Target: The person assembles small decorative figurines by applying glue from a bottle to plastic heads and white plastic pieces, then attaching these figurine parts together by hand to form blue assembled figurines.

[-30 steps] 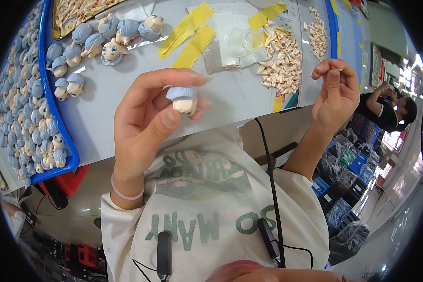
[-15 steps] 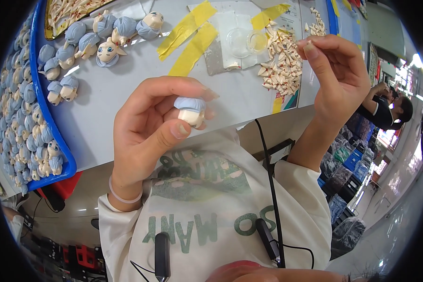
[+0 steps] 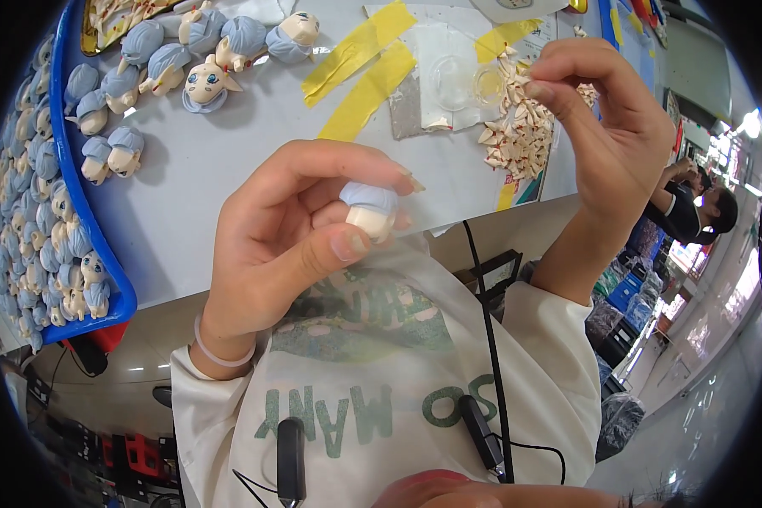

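Note:
My left hand (image 3: 267,229) is closed round a small doll head (image 3: 372,210) with pale blue hair and a cream underside, gripped between thumb and fingers in front of my chest. Its face is turned out of sight. My right hand (image 3: 605,127) is raised over the far right of the table, thumb and index finger pinched together. Whatever sits between those fingertips is too small to name. Beneath and beside them lies a pile of small pointed cream pieces (image 3: 516,140) with reddish marks. Several finished-looking doll heads (image 3: 205,86) lie at the far left.
A blue tray (image 3: 114,275) full of similar heads borders the left side. Yellow tape strips (image 3: 368,93) and a clear round dish (image 3: 450,83) are on the white table (image 3: 178,229). A black cable (image 3: 487,339) hangs before me. Another person (image 3: 690,207) is at the far right.
My right hand has moved left, its pinched fingertips now nearer the pile's middle. My left hand keeps the doll head, tilted slightly differently. The whole view has shifted a little.

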`<action>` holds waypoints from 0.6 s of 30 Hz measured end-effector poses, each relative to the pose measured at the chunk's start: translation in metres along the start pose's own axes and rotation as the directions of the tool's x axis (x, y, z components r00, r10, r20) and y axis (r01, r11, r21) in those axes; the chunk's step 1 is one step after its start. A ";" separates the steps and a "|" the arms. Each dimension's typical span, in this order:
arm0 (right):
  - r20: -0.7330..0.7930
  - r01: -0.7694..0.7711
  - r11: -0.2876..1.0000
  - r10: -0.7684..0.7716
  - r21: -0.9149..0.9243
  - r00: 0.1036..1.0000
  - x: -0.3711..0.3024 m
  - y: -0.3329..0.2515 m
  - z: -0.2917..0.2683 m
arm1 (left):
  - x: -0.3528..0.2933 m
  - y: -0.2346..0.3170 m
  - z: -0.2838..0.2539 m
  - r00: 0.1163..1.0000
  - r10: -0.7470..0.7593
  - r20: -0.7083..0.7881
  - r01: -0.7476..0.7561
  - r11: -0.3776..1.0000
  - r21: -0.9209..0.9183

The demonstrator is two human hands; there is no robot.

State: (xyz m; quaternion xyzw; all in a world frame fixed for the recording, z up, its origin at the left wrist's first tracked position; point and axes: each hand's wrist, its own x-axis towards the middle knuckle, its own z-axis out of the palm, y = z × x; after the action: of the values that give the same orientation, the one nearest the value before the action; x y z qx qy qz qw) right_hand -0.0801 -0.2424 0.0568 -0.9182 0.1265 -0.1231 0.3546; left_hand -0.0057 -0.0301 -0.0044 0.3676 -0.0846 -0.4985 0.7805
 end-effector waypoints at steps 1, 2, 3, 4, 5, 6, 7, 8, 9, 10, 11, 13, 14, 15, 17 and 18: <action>0.002 0.000 1.000 0.000 0.001 1.000 0.003 -0.003 0.003 | 0.000 -0.001 -0.004 1.000 0.000 -0.002 0.000 1.000 -0.001; 0.053 0.022 0.992 -0.015 -0.128 0.999 0.007 -0.008 0.007 | 0.000 -0.002 -0.010 0.995 0.016 0.098 -0.008 0.996 -0.084; 0.104 0.049 0.966 -0.023 -0.254 0.994 0.010 -0.011 0.009 | 0.000 -0.004 -0.015 0.980 0.040 0.196 -0.007 0.986 -0.168; 0.107 0.051 0.966 -0.024 -0.253 0.994 0.011 -0.011 0.008 | 0.000 -0.005 -0.017 0.980 0.041 0.194 -0.008 0.986 -0.169; 0.149 0.121 0.949 -0.080 -0.290 0.986 0.013 -0.011 0.006 | 0.000 -0.006 -0.018 0.976 0.064 0.209 -0.030 0.987 -0.158; 0.193 0.192 0.927 -0.133 -0.324 0.972 0.014 -0.012 0.006 | 0.000 -0.006 -0.018 0.971 0.086 0.225 -0.053 0.988 -0.147; 0.192 0.190 0.927 -0.132 -0.324 0.972 0.013 -0.012 0.006 | 0.000 -0.006 -0.019 0.970 0.085 0.226 -0.052 0.988 -0.146; 0.186 0.190 0.927 -0.135 -0.323 0.973 0.013 -0.013 0.008 | 0.000 -0.007 -0.019 0.969 0.090 0.231 -0.057 0.988 -0.147; 0.179 0.191 0.927 -0.138 -0.322 0.974 0.013 -0.014 0.010 | 0.001 -0.007 -0.019 0.967 0.096 0.235 -0.062 0.987 -0.146; 0.176 0.189 0.928 -0.138 -0.321 0.975 0.013 -0.014 0.012 | 0.000 -0.005 -0.014 0.967 0.094 0.236 -0.061 0.988 -0.143; 0.120 0.151 0.933 -0.118 -0.327 0.986 0.013 -0.013 0.015 | -0.002 -0.002 -0.005 0.994 0.042 0.101 -0.035 0.997 -0.066; 0.058 0.113 0.938 -0.099 -0.329 0.993 0.010 -0.012 0.015 | -0.002 0.000 0.001 0.999 0.001 -0.038 0.000 1.000 0.014; 0.051 0.121 0.962 -0.111 -0.244 0.992 0.006 -0.013 0.012 | -0.001 0.000 0.002 0.998 0.030 -0.062 -0.028 0.999 0.034; 0.043 0.128 0.979 -0.123 -0.158 0.991 0.002 -0.015 0.010 | -0.001 0.000 0.003 0.995 0.060 -0.084 -0.055 0.997 0.055; -0.005 0.114 0.991 -0.114 0.066 0.993 -0.013 -0.026 0.014 | -0.001 0.000 0.009 0.995 0.059 -0.083 -0.057 0.998 0.030; -0.046 0.106 0.953 -0.096 0.284 0.994 -0.020 -0.031 0.018 | -0.002 0.001 0.011 0.995 0.059 -0.083 -0.059 0.998 -0.001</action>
State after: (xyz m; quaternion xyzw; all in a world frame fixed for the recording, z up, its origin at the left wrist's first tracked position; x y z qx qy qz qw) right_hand -0.0890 -0.2028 0.0626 -0.8605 0.0659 -0.1726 0.4748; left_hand -0.0118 -0.0341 0.0045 0.3837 -0.0622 -0.4597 0.7985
